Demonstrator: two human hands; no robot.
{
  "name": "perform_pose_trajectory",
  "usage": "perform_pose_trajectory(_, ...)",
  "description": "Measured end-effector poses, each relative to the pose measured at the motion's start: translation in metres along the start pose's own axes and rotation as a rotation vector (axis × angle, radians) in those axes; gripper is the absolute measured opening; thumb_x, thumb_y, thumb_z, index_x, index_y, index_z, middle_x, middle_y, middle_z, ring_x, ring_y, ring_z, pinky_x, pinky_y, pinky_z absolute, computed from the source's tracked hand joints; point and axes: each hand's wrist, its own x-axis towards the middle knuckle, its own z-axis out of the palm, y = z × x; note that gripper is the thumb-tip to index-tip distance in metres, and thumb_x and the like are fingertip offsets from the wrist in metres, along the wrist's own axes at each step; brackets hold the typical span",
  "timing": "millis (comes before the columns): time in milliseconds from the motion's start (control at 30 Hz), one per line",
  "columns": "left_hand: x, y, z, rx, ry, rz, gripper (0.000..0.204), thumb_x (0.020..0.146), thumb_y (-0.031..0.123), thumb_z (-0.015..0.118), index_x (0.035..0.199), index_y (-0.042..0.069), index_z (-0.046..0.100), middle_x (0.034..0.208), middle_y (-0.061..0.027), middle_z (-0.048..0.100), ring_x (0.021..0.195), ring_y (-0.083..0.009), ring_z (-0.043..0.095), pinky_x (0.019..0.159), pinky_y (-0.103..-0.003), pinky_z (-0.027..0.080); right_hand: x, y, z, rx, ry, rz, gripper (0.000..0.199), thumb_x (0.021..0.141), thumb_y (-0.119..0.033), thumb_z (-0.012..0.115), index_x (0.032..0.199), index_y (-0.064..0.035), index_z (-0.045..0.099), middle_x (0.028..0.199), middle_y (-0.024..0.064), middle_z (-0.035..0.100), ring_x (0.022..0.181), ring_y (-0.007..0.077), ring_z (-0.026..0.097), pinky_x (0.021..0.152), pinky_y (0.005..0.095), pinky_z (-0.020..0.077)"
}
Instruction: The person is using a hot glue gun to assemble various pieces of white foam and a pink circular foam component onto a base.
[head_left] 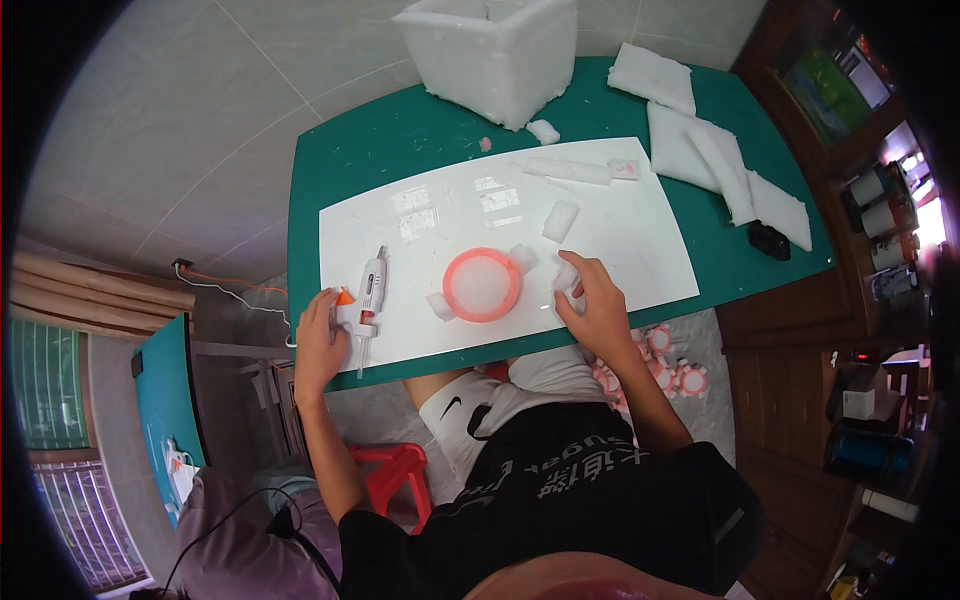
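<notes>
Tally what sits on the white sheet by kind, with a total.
Glue gun, under the left hand: 1
Pink-rimmed round foam disc: 1
Small white foam blocks, one at the right hand: 4
Long foam strip: 1
Total: 7

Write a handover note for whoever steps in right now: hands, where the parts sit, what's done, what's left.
Left hand: on the white glue gun, which lies on the white board; grip not clear.
Right hand: fingers on a small white foam block at the board's near right.
Pink ring with white centre: mid-board, foam blocks touching its left and upper-right sides.
Done: two blocks appear placed against the ring; whether glued cannot be told.
Left: probably the block under the right hand; loose foam pieces lie further back.
</notes>
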Motion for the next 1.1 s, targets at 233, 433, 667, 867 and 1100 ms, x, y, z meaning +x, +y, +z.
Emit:
perform_pose_trajectory(233, -0.001, 0.003, -0.004, 0.014, -0.022, 0.011, 0.061, 0.075, -0.007, 0.056, 0.135, 0.001, 0.053, 0.146, -0.0177, 0.049, 0.126, -0.0402, 0.049, 0.111, -0.044, 0.038, -0.001, 0.001, 0.005, -0.012, 0.000, 0.006, 0.052, 0.080, -0.008, 0.069, 0.131, -0.0067, 0.058, 0.104, 0.0136, 0.060, 0.073, 0.0264, 0.061, 0.067, 0.0365, 0.0525)
perform_pose_trajectory(433, 0.005, 0.011, -0.006, 0.028, -0.038, 0.022, 0.063, 0.075, -0.005, 0.057, 0.137, 0.002, 0.053, 0.142, -0.0169, 0.051, 0.123, -0.0396, 0.049, 0.108, -0.044, 0.040, 0.000, 0.000, 0.006, -0.062, 0.016, 0.001, 0.051, 0.081, -0.010, 0.068, 0.130, -0.0073, 0.059, 0.102, 0.0126, 0.060, 0.070, 0.0251, 0.060, 0.066, 0.0364, 0.0519)
perform_pose_trajectory(667, 0.006, 0.020, -0.012, 0.193, -0.097, 0.032, 0.062, 0.072, -0.002, 0.060, 0.133, 0.003, 0.057, 0.119, -0.0157, 0.058, 0.107, -0.0363, 0.053, 0.096, -0.045, 0.047, 0.001, 0.003, 0.008, -0.068, 0.007, -0.001, 0.051, 0.081, -0.011, 0.068, 0.131, -0.0068, 0.058, 0.101, 0.0127, 0.059, 0.070, 0.0252, 0.060, 0.066, 0.0368, 0.0518)
perform_pose_trajectory(867, 0.003, 0.022, -0.008, 0.246, -0.070, 0.026, 0.059, 0.071, 0.000, 0.061, 0.130, 0.003, 0.059, 0.104, -0.0143, 0.060, 0.099, -0.0358, 0.056, 0.090, -0.046, 0.048, 0.003, 0.002, 0.009, -0.079, 0.011, -0.004, 0.052, 0.081, -0.012, 0.068, 0.132, -0.0065, 0.058, 0.101, 0.0122, 0.059, 0.069, 0.0248, 0.059, 0.065, 0.0366, 0.0512)
perform_pose_trajectory(1100, 0.001, 0.026, -0.001, 0.269, -0.053, -0.018, 0.055, 0.073, -0.007, 0.059, 0.127, 0.006, 0.058, 0.103, -0.0151, 0.058, 0.098, -0.0387, 0.056, 0.086, -0.048, 0.048, 0.002, 0.002, 0.009, -0.071, 0.038, -0.011, 0.054, 0.080, -0.011, 0.069, 0.133, -0.0064, 0.058, 0.095, 0.0100, 0.058, 0.067, 0.0204, 0.055, 0.063, 0.0332, 0.0480)
